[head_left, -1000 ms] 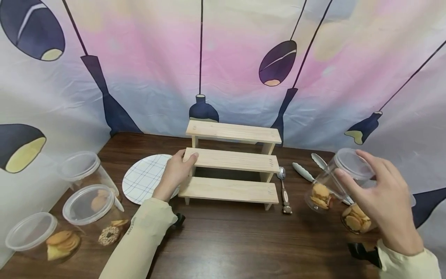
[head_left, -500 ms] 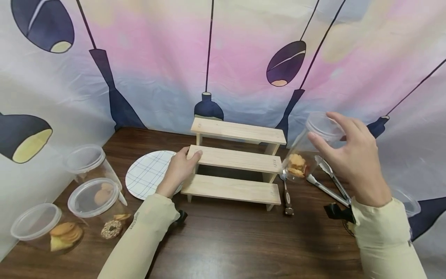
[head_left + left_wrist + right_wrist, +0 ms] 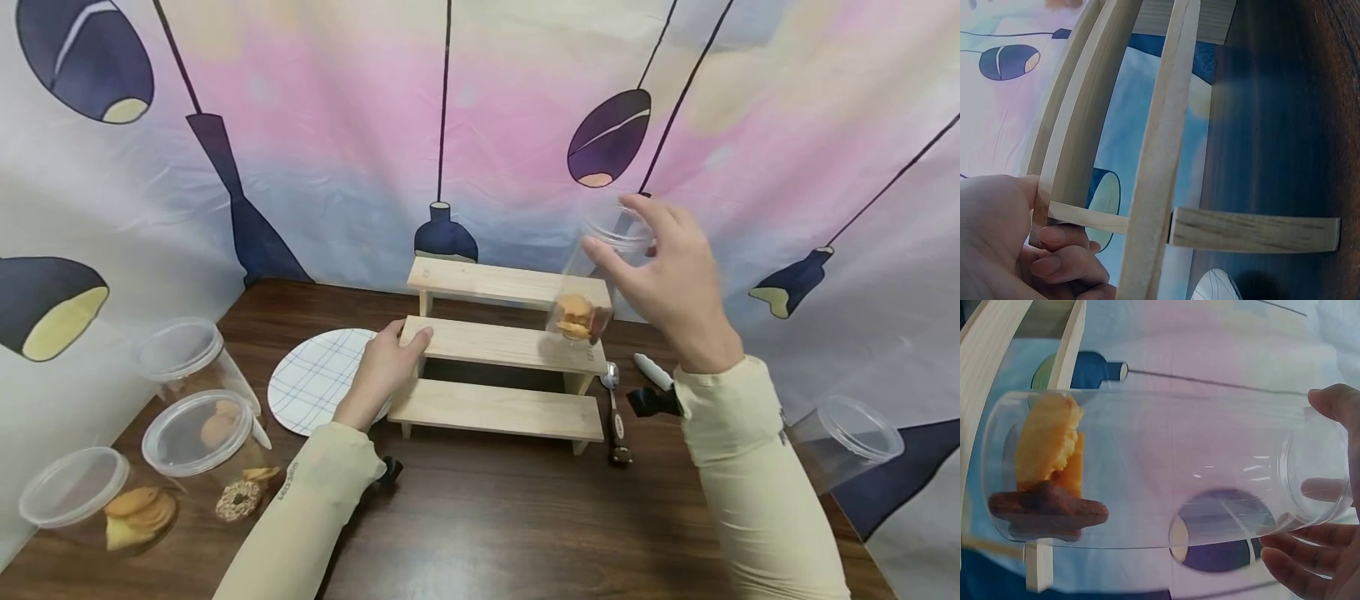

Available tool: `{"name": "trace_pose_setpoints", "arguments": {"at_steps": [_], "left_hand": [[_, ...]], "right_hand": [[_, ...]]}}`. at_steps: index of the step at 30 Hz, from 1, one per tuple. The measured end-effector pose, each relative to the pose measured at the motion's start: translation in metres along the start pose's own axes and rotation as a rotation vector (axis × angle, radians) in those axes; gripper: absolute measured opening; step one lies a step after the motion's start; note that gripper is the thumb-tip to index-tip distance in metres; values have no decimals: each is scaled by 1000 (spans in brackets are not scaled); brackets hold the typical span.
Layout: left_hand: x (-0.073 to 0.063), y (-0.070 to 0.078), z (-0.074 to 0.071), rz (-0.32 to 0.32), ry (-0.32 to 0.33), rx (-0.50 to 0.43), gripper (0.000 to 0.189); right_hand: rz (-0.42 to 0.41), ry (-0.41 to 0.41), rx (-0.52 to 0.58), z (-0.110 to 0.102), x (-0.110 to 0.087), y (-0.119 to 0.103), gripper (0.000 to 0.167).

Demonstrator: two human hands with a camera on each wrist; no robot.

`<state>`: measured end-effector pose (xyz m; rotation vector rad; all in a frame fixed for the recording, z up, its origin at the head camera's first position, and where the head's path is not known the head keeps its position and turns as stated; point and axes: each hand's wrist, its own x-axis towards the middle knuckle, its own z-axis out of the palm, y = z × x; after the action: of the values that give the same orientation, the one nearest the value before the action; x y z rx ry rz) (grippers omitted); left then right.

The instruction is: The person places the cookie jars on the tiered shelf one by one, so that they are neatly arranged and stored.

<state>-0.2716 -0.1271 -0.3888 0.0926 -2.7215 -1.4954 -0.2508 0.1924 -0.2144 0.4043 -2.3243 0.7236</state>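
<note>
My right hand [image 3: 667, 275] grips the lid end of a clear plastic jar [image 3: 592, 279] with a few cookies [image 3: 576, 315] at its bottom, held in the air over the right end of the wooden three-step shelf [image 3: 502, 350]. In the right wrist view the jar [image 3: 1147, 469] fills the frame, my fingers [image 3: 1310, 562] round its lid end, cookies [image 3: 1047, 475] at the far end. My left hand [image 3: 386, 362] grips the left end of the shelf's middle step. The left wrist view shows those fingers [image 3: 1063, 256] curled round the wooden slats [image 3: 1160, 156].
A checked plate [image 3: 318, 379] lies left of the shelf. Three lidded cookie jars [image 3: 191, 433] stand at the left table edge. A spoon [image 3: 613, 408] and tongs [image 3: 652, 371] lie right of the shelf. Another clear jar [image 3: 843, 437] sits at the far right. A printed cloth hangs behind.
My right hand has lifted the cookie jar from the table's right side and carried it up and left, over the shelf's right end. The left hand has stayed on the middle step.
</note>
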Motion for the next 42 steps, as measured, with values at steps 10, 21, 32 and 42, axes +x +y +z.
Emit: {"name": "trace_pose_setpoints", "arguments": {"at_steps": [10, 21, 32, 42], "left_hand": [[-1, -2, 0, -5, 14, 8, 75], [-2, -3, 0, -14, 3, 4, 75], [-3, -5, -1, -30, 11, -8, 76], [-7, -4, -2, -26, 30, 5, 75]], "right_hand": [[-9, 6, 72, 27, 38, -28, 67], [48, -54, 69, 55, 70, -59, 74], [80, -131, 39, 86, 83, -75, 77], [96, -132, 38, 103, 82, -68, 74]]}}
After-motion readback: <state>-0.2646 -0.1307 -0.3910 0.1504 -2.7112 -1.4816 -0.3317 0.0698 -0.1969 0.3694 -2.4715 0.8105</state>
